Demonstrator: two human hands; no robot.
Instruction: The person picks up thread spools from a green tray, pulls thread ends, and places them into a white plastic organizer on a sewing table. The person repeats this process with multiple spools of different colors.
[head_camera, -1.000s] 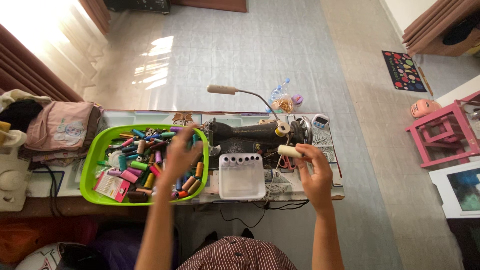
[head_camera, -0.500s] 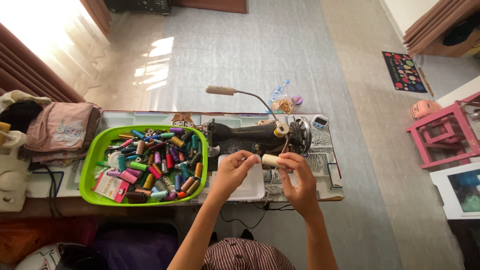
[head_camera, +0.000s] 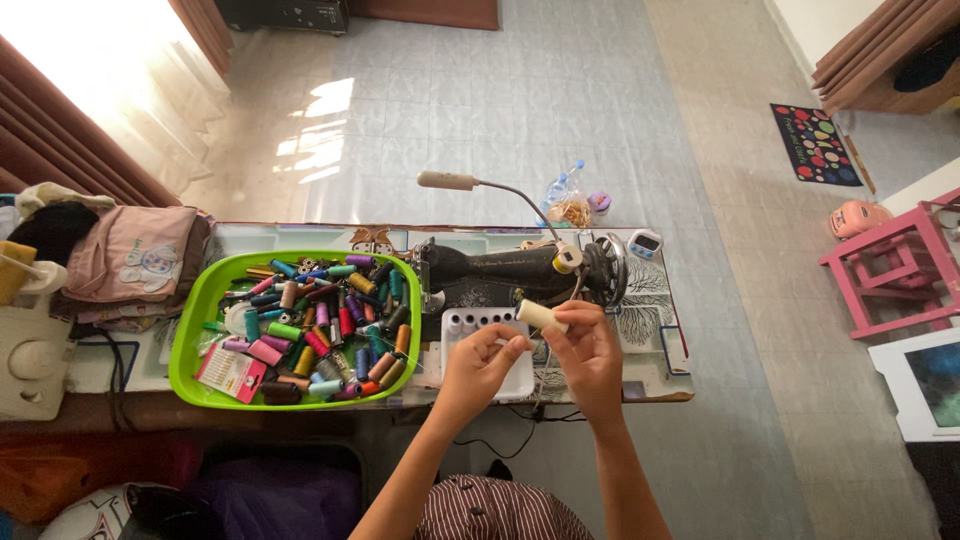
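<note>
A cream thread spool (head_camera: 539, 315) is pinched in my right hand (head_camera: 590, 358), just above a white holder tray with round holes (head_camera: 458, 322). My left hand (head_camera: 478, 364) is beside it, fingertips pinched close to the spool, possibly on a thread end that is too thin to make out. Both hands hover over the table in front of a black sewing machine (head_camera: 520, 268). To the left, a lime green tray (head_camera: 199, 318) holds several coloured thread spools and a red card packet (head_camera: 230, 371).
A lamp on a bent arm (head_camera: 447, 181) rises behind the sewing machine. Folded pink cloth (head_camera: 135, 256) lies at the table's left end beside a white machine (head_camera: 28, 355). A pink stool (head_camera: 890, 270) stands on the floor at right. Bags sit under the table.
My left hand has come away from the green tray to meet my right hand. The cream spool has moved left and down, over the white holder tray.
</note>
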